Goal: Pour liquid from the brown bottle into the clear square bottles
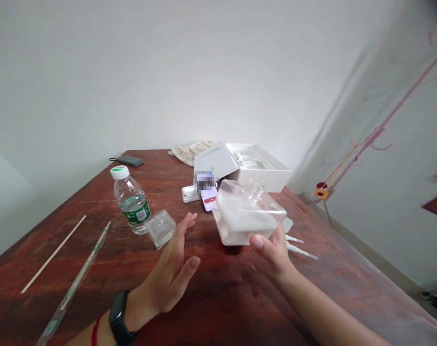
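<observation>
My right hand (272, 254) grips a clear, square-sided plastic bottle (247, 218) by its lower right corner. The bottle is tilted above the table, its threaded neck pointing up and away, and looks whitish inside. To its left, my left hand (173, 271) is raised with the fingers stretched out, holding nothing. Just beyond those fingers, a small clear plastic container (161, 228) rests against a water bottle (133, 206) with a white cap and green label. Slim white parts (299, 247), partly hidden, lie behind my right hand.
On the reddish wooden table (218, 298), a phone (208, 197) leans by a white case (190, 194). Behind are an open white box (265, 175), its lid (216, 161), a cloth (191, 153) and a grey power bank (130, 160). A bare chopstick (54, 253) and wrapped chopsticks (79, 278) lie left.
</observation>
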Action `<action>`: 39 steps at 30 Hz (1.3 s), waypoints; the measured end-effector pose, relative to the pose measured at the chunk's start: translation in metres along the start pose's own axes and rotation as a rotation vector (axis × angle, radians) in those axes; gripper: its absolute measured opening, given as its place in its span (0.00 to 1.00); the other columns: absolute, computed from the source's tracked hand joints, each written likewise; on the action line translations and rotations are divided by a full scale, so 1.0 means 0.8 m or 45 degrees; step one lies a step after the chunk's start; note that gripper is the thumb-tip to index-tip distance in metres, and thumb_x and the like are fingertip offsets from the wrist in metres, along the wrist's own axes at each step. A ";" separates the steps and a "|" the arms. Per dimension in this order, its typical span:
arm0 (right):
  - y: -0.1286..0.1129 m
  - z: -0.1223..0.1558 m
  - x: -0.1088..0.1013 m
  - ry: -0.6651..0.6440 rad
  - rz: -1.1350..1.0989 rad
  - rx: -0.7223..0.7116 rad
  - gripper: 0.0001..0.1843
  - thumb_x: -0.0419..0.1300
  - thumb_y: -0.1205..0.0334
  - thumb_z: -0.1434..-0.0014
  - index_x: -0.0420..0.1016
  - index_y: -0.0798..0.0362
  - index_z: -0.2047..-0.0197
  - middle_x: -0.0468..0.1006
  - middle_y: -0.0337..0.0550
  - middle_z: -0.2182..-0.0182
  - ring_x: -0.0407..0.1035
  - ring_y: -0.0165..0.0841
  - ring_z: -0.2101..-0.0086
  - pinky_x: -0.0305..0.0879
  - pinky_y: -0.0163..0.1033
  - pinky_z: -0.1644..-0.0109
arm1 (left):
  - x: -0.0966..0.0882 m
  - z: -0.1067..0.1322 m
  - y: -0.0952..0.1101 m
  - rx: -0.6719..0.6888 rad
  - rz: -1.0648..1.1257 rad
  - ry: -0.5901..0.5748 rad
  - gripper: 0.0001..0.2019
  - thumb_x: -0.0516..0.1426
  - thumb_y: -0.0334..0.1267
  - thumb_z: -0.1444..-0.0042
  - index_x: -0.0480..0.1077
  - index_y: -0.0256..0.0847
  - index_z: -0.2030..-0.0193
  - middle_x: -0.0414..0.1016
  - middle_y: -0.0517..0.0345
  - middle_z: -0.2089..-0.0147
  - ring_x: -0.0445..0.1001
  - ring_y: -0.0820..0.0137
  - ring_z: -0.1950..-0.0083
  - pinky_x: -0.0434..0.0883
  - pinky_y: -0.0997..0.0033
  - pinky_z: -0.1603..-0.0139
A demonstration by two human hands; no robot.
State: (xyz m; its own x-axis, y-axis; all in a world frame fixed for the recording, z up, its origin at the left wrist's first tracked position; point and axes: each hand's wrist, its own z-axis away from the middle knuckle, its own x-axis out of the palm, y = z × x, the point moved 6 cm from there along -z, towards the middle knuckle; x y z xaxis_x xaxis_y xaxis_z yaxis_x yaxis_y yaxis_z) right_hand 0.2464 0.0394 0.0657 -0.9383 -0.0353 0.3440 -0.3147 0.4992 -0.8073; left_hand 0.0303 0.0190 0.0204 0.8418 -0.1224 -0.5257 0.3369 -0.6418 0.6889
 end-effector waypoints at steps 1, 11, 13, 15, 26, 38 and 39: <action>-0.003 -0.004 -0.011 0.109 -0.001 -0.056 0.40 0.78 0.42 0.55 0.77 0.49 0.41 0.83 0.53 0.44 0.76 0.55 0.42 0.72 0.59 0.38 | 0.002 0.001 -0.002 -0.004 -0.040 -0.031 0.35 0.46 0.50 0.23 0.32 0.50 0.17 0.48 0.40 0.17 0.57 0.50 0.20 0.59 0.38 0.22; -0.026 -0.044 -0.025 0.322 -0.042 -0.121 0.26 0.73 0.46 0.50 0.81 0.48 0.51 0.87 0.46 0.54 0.78 0.48 0.45 0.70 0.55 0.38 | 0.010 0.000 0.001 0.019 -0.199 -0.134 0.29 0.52 0.46 0.24 0.52 0.48 0.21 0.60 0.45 0.21 0.63 0.53 0.22 0.66 0.44 0.25; -0.019 -0.047 -0.029 0.345 -0.053 -0.085 0.22 0.72 0.47 0.49 0.81 0.48 0.53 0.86 0.45 0.54 0.78 0.45 0.47 0.70 0.52 0.39 | 0.010 -0.002 0.004 0.035 -0.189 -0.113 0.29 0.54 0.45 0.26 0.56 0.49 0.22 0.64 0.46 0.23 0.67 0.53 0.24 0.69 0.46 0.27; -0.009 -0.049 -0.036 0.376 -0.069 -0.025 0.20 0.72 0.47 0.49 0.81 0.48 0.56 0.87 0.43 0.56 0.79 0.43 0.51 0.71 0.50 0.43 | 0.010 -0.004 0.007 0.054 -0.176 -0.094 0.27 0.56 0.45 0.27 0.60 0.50 0.24 0.67 0.47 0.25 0.69 0.53 0.26 0.71 0.48 0.28; 0.024 -0.047 -0.045 0.458 -0.269 0.192 0.14 0.72 0.49 0.46 0.78 0.47 0.61 0.86 0.36 0.63 0.80 0.35 0.61 0.75 0.43 0.54 | 0.012 -0.001 0.018 0.150 -0.118 -0.179 0.32 0.58 0.49 0.29 0.56 0.54 0.21 0.63 0.49 0.22 0.68 0.52 0.25 0.70 0.48 0.28; 0.035 -0.037 -0.028 0.330 -0.272 0.358 0.20 0.66 0.41 0.41 0.80 0.47 0.55 0.86 0.38 0.68 0.80 0.40 0.65 0.78 0.46 0.61 | 0.017 0.005 0.027 0.189 -0.043 -0.256 0.36 0.57 0.55 0.29 0.49 0.57 0.19 0.53 0.51 0.19 0.61 0.48 0.22 0.67 0.42 0.27; 0.034 -0.036 -0.027 0.314 -0.249 0.337 0.20 0.65 0.41 0.40 0.79 0.46 0.54 0.85 0.38 0.68 0.80 0.41 0.65 0.78 0.46 0.60 | 0.017 0.004 0.027 0.187 -0.040 -0.254 0.36 0.57 0.55 0.29 0.49 0.57 0.20 0.53 0.51 0.19 0.61 0.48 0.22 0.67 0.42 0.27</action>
State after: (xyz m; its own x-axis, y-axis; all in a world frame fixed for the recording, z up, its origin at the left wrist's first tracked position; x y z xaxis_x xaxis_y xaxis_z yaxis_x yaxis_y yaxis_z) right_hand 0.2625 0.0788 0.0503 -0.8047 0.1174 0.5819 -0.5399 0.2626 -0.7997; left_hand 0.0476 0.0009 0.0267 0.7270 -0.2386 -0.6439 0.2841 -0.7491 0.5984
